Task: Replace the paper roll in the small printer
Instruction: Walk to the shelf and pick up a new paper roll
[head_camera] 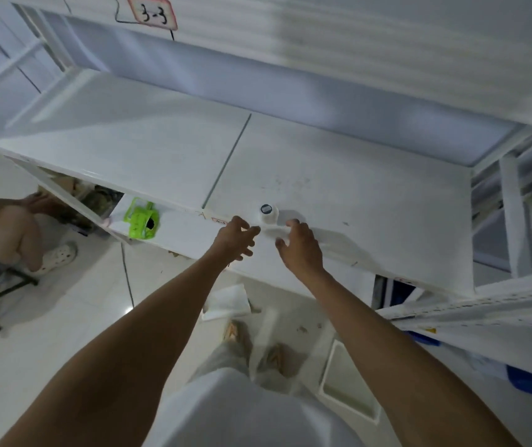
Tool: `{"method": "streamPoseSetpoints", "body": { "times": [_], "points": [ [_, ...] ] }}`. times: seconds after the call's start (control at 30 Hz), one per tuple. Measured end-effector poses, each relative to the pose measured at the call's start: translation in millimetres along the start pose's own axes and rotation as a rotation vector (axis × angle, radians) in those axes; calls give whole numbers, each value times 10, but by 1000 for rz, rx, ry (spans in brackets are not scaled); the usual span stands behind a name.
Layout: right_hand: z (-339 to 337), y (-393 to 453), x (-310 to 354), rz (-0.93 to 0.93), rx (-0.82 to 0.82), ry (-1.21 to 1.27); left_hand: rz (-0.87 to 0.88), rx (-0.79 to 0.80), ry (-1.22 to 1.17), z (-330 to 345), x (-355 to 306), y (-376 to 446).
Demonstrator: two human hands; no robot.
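The job looks like it is only starting. A small white paper roll point(269, 213) with a dark middle stands on the white shelf point(338, 188), near the front edge. The left hand point(234, 237) and the right hand point(300, 245) are on each side of the roll, just in front of it, both open with fingers spread, holding nothing. I cannot see a printer for sure. The roll is not yet picked up or put in.

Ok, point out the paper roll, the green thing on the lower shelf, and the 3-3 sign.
paper roll point(267, 213), head view, side wall.
green device point(140, 222), head view, its body.
3-3 sign point(155, 12), head view, the digits.
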State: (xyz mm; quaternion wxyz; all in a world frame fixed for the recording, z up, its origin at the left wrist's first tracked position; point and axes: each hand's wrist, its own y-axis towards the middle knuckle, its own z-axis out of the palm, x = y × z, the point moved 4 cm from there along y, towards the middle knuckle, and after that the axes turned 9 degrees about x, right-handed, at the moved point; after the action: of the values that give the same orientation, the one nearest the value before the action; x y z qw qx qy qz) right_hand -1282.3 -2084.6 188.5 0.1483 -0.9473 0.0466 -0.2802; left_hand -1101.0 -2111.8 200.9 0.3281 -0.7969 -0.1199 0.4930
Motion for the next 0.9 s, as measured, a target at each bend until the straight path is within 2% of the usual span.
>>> {"method": "streamPoseSetpoints", "body": {
  "times": [0.23, 0.4, 0.73, 0.9],
  "points": [
    [24, 235, 34, 99, -15, 81, 70, 49, 134, -188, -406, 572],
    [21, 391, 212, 54, 0, 29, 79, 156, 160, -230, -450, 685],
    [201, 409, 485, 168, -364, 287, 48, 157, 42, -61, -368, 692],
    [101, 485, 487, 104, -318, 255, -4, 227, 6, -197, -397, 692]
  ]
}}
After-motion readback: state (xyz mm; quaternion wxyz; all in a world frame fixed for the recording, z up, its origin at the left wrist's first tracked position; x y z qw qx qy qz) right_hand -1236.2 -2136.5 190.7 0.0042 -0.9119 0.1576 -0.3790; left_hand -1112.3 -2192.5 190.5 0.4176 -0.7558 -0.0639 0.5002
